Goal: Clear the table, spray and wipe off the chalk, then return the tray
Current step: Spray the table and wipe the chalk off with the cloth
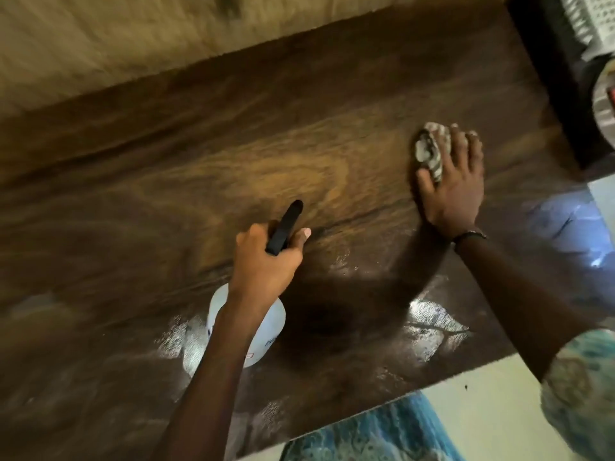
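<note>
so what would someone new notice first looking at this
Two bare arms reach over a dark wooden table. The left hand, near the middle, grips a white spray bottle by its black trigger head. Farther right, the right hand presses a crumpled cloth flat on the wood. Wet sheen glints along the near edge.

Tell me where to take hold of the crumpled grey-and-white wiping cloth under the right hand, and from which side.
Come from above. The crumpled grey-and-white wiping cloth is a soft wad lying flat on the dark wooden table, so pinch the bunched top, as the right hand covers it now, fingers over the far edge.
</note>
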